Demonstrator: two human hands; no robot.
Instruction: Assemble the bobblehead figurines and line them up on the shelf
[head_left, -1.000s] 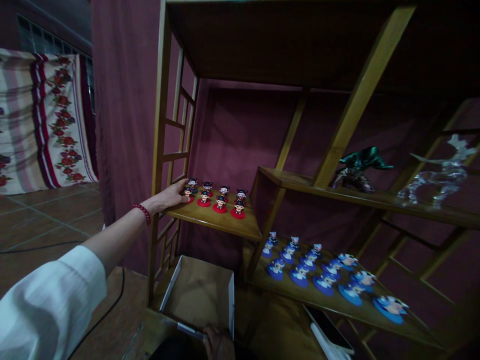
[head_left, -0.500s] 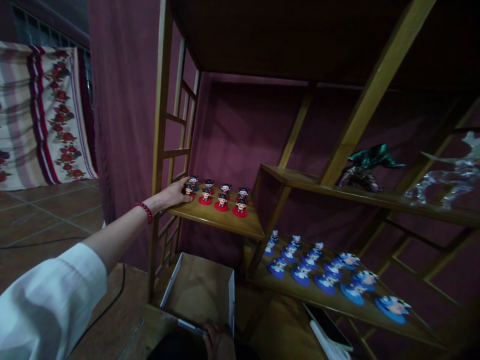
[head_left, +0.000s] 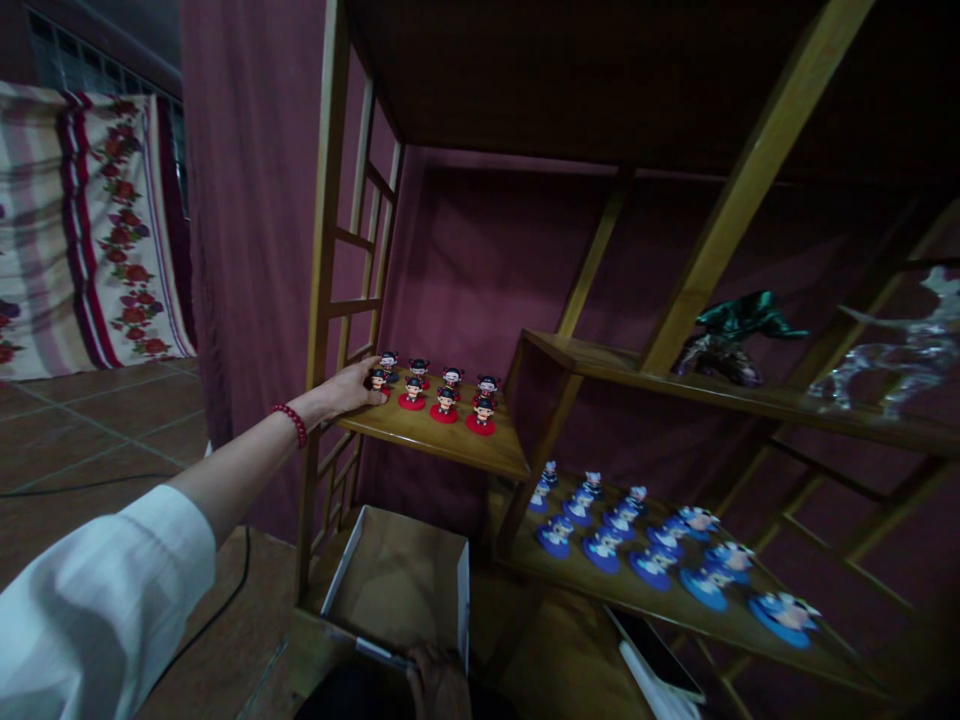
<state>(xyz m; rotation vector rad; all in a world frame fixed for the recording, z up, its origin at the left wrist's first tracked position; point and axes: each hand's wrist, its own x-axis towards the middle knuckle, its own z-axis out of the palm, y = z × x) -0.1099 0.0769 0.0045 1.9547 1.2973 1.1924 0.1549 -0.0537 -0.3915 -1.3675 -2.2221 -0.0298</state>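
Observation:
My left hand, with a red bead bracelet at the wrist, curls around the leftmost front figurine on the small upper shelf. Its thumb lies in front, and the other fingers reach behind. The figurine stands in a front row with others on red round bases, such as the black-hatted figurine; a second row, including a figurine with hair buns, stands behind. Below, my right hand is in shadow, its fingers closed over the near edge of an open cardboard box. No contents show inside the box.
Blue-based figurines stand in rows on the lower right shelf, with a phone below them. A green figure and a clear glass animal occupy the higher shelf. A lattice post borders the left side.

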